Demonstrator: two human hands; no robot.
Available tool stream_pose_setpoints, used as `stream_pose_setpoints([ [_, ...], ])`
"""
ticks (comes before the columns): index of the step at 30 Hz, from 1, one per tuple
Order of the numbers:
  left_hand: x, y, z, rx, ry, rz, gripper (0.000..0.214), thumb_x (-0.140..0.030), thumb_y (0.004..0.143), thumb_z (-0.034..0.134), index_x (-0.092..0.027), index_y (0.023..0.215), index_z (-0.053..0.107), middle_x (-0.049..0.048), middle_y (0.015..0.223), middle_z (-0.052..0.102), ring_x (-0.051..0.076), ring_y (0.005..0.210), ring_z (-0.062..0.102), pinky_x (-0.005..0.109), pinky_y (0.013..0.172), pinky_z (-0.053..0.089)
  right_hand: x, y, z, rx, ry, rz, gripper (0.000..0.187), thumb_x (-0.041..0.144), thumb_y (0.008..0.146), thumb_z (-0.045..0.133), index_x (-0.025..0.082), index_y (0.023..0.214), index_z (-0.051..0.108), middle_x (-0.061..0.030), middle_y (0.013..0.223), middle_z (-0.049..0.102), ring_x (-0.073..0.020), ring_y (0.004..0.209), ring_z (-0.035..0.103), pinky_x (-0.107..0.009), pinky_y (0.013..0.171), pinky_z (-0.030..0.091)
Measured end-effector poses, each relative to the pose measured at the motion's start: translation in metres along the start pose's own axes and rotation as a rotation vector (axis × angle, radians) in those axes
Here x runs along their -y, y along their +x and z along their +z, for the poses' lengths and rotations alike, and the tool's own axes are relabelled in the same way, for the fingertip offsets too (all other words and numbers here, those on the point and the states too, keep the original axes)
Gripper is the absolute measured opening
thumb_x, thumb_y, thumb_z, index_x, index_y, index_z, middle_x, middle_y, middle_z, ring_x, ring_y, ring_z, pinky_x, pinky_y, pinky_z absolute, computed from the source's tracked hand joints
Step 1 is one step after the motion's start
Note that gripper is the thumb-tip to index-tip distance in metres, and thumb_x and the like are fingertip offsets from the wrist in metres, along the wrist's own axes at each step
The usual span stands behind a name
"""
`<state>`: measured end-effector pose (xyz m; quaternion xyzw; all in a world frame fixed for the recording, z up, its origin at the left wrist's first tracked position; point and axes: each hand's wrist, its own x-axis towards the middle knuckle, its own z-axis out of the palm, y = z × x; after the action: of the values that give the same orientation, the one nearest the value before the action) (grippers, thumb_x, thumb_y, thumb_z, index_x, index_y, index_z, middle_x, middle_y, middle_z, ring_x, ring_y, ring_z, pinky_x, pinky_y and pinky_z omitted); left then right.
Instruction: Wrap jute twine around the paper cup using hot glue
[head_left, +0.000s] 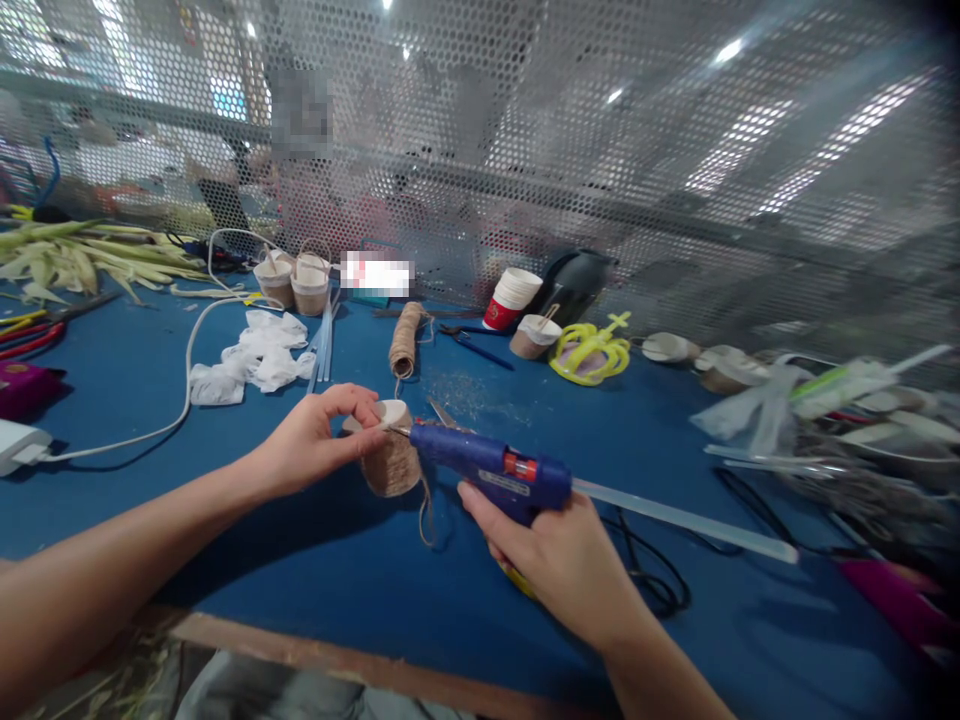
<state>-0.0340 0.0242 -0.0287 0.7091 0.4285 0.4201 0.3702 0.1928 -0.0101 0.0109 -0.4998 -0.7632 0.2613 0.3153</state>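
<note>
My left hand point(330, 435) is closed on a small paper cup point(392, 465), its fingers at the white rim. Brown twine wraps the cup's side, and a loose twine end hangs beside it. In my right hand point(559, 560) is a blue hot glue gun point(487, 465), with a long clear glue stick point(690, 520) poking out of its back. The gun's metal nozzle meets the cup near its rim, by my left fingertips; whether they touch I cannot tell. Just behind the cup lies a twine roll point(406, 340). Scissors point(442, 412) are partly hidden behind the gun.
Crumpled white tissues point(262, 355) and spare glue sticks point(325, 335) lie on the left. Twine-wrapped cups point(310, 285), blue pliers point(480, 345), stacked paper cups point(512, 298) and a yellow crown-shaped piece point(590, 355) stand along the back. A black cord point(660, 590) loops at right.
</note>
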Motion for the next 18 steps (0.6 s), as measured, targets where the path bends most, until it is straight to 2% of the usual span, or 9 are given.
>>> stream_pose_setpoints([
  [3,0.0005,-0.0002,0.0006,-0.004,-0.005,0.005,0.014,-0.026,0.075,0.06,-0.017,0.065,0.056,0.0043,0.079,0.06,0.022,0.104,0.052,0.038,0.094,0.038,-0.0036,-0.0008,0.002,-0.005,-0.052,-0.001,0.009,0.031,0.071,0.06,0.024,0.073,0.067,-0.0015,0.047,0.057,-0.0238,0.059,0.063,-0.033,0.055,0.049],
  [8,0.0007,-0.0008,0.0009,-0.002,0.002,0.001,0.011,-0.024,0.074,0.06,-0.016,0.067,0.056,0.0058,0.085,0.059,0.022,0.105,0.052,0.038,0.093,0.038,-0.0049,-0.0016,0.0072,-0.048,-0.13,-0.042,0.014,0.031,0.076,0.055,0.023,0.074,0.066,-0.0042,0.057,0.063,-0.0259,0.07,0.065,-0.034,0.059,0.051],
  [14,0.0023,-0.001,0.0009,-0.022,0.004,0.02,0.009,-0.023,0.072,0.061,-0.016,0.068,0.056,0.0056,0.084,0.059,0.022,0.105,0.052,0.039,0.094,0.037,-0.0064,-0.0018,0.0005,0.013,-0.263,-0.246,0.02,0.027,0.078,0.05,0.022,0.078,0.069,-0.0007,0.045,0.058,-0.0211,0.057,0.064,-0.031,0.058,0.051],
  [18,0.001,-0.0008,0.0006,-0.012,0.007,0.027,0.009,-0.023,0.072,0.062,-0.017,0.068,0.057,0.0055,0.084,0.059,0.022,0.106,0.052,0.039,0.094,0.038,-0.0031,-0.0029,0.0038,-0.055,-0.301,-0.224,0.023,0.025,0.08,0.046,0.021,0.075,0.068,-0.0024,0.05,0.062,-0.0202,0.058,0.065,-0.029,0.056,0.051],
])
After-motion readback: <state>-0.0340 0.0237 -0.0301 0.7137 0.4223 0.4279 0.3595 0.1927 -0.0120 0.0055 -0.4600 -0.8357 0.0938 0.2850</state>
